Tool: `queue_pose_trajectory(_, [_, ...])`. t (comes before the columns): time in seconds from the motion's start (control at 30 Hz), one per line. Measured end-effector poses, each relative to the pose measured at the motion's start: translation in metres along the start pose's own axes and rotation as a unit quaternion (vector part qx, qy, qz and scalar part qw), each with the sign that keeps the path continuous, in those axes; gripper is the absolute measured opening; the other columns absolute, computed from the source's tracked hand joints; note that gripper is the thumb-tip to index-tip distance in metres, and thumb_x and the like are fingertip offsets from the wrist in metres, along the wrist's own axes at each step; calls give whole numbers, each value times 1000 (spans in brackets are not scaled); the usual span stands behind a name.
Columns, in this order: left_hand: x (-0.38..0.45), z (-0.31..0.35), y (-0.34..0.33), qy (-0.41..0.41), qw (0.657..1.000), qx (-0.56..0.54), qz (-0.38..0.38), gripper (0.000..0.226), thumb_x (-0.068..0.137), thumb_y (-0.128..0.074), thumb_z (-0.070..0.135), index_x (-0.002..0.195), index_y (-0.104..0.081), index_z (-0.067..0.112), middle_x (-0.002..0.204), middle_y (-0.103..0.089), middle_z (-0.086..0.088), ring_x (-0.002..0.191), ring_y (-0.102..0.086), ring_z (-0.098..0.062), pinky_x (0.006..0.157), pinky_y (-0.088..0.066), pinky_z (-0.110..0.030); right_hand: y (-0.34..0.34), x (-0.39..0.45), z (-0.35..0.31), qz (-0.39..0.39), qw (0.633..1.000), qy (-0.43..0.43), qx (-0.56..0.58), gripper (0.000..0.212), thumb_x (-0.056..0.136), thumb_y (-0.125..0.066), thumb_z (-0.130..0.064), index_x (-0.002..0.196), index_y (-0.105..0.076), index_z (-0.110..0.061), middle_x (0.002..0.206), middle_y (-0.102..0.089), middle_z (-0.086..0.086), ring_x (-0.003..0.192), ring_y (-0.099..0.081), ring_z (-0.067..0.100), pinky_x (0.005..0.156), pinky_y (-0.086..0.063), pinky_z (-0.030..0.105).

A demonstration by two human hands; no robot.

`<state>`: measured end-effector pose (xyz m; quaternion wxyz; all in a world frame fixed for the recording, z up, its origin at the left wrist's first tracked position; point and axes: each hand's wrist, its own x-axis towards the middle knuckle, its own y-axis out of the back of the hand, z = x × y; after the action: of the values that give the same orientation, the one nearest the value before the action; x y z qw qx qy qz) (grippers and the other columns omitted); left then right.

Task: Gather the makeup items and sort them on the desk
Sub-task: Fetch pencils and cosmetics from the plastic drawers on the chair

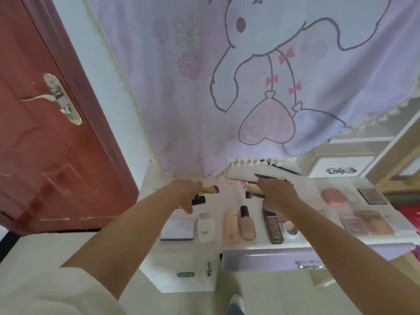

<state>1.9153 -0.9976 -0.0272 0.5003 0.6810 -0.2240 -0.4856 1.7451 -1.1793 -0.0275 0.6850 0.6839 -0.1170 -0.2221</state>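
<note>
White desk [318, 243] carries the makeup, and I go over it from the left. My left hand [185, 194] holds a small brush [210, 189] with a yellow handle, bristles pointing to 3 o'clock. At 6 o'clock from it lie a lilac square case [177, 228], a white bottle [205, 227], a pink tube [230, 227], a beige bottle [246, 223] and a dark tube [272, 228], side by side. My right hand [276, 195] grips a bundle of brushes [252, 189]. At 3 o'clock from it sit a pink round case [333, 197] and flat palettes [367, 222].
</note>
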Motion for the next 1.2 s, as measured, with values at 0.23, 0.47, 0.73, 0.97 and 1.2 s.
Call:
queue_pose_trajectory(0.23, [113, -26, -28, 57, 994, -88, -34, 59, 74, -67, 24, 121, -33, 12, 111, -55, -8, 93, -58, -26, 67, -41, -29, -57, 142, -3, -107, 991, 80, 18, 41, 78, -51, -8, 118, -42, -12, 106, -56, 6, 94, -57, 24, 63, -39, 28])
queue_pose_trajectory(0.47, [181, -10, -68, 143, 974, -170, -52, 58, 76, -63, 26, 124, -31, 13, 114, -51, -10, 97, -57, -29, 67, -42, -31, -119, 187, 4, -157, 983, 59, 75, 48, 82, -54, -10, 126, -39, -16, 118, -55, 2, 105, -55, 21, 77, -46, 28])
queue_pose_trajectory(0.73, [219, 15, -79, 151, 968, -192, 46, 61, 81, -55, 29, 133, -26, 18, 124, -43, -7, 112, -43, -26, 86, -39, -33, -142, 192, 31, -81, 989, 110, 48, 57, 88, -48, -34, 138, -25, -17, 141, -32, 5, 128, -31, 23, 105, -25, 36])
queue_pose_trajectory(0.97, [218, 10, -91, 109, 967, -228, 36, 80, 81, -53, 51, 143, -9, 27, 148, -20, -3, 135, -21, -23, 109, -21, -38, -149, 195, 37, -123, 988, 95, 23, 85, 84, -41, -59, 146, 2, -20, 155, 2, 7, 142, 5, 25, 111, 8, 53])
queue_pose_trajectory(1.2, [189, -8, -87, 174, 965, -193, 36, 61, 93, -37, 42, 143, -14, 15, 151, -19, -7, 139, -17, -25, 111, -21, -38, -137, 185, 25, -92, 989, 110, 24, 61, 93, -33, -44, 144, -14, -17, 154, -4, 5, 142, 3, 24, 113, 3, 49])
